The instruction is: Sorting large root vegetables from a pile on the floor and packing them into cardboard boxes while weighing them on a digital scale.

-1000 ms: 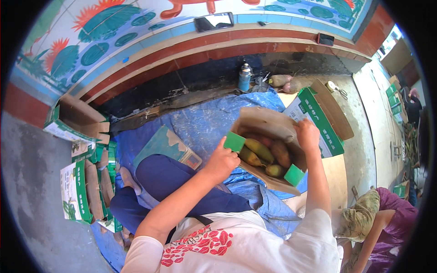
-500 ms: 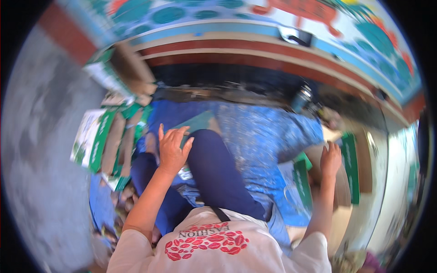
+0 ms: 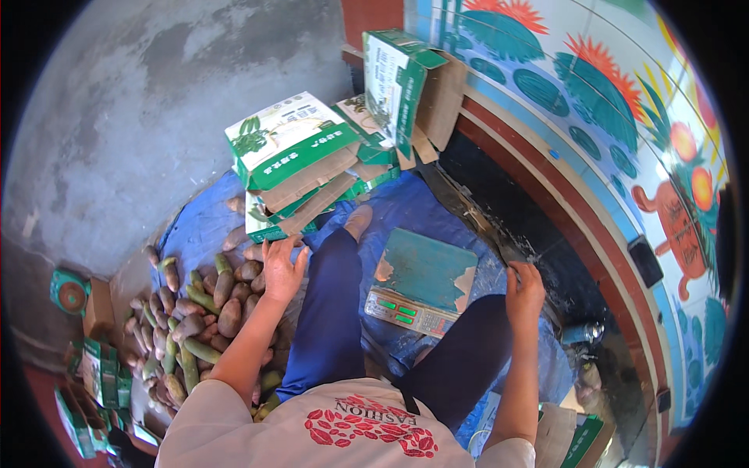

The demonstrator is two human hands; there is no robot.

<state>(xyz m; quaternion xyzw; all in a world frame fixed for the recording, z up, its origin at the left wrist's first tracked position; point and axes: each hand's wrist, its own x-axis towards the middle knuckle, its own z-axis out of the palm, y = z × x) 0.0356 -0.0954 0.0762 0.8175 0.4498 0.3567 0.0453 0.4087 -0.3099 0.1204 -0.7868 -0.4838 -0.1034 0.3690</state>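
Note:
My left hand (image 3: pixel 283 269) is raised with its fingers apart and holds nothing. It is just in front of a stack of green and white cardboard cartons (image 3: pixel 289 144); I cannot tell whether the fingertips touch the lowest one. Over my right knee hangs my right hand (image 3: pixel 525 292), fingers loosely bent, nothing visible in it. Between my legs a digital scale (image 3: pixel 417 313) with lit green displays and a worn blue-green platform lies on a blue tarp (image 3: pixel 394 210). To the left is a heap of long reddish and green radishes or similar roots (image 3: pixel 199 312).
Another carton (image 3: pixel 406 86) stands open against the painted wall. Beside my right arm are more cartons (image 3: pixel 577 441). A flask (image 3: pixel 583 333) lies near the wall base, and a dark phone-like object (image 3: pixel 645 261) is on the ledge. A green round device (image 3: pixel 70 291) stands far left.
The view has turned to the left, bringing the roots and the whole scale into sight. My right hand has come away from the open carton on the right; my left is now nearer the stacked cartons.

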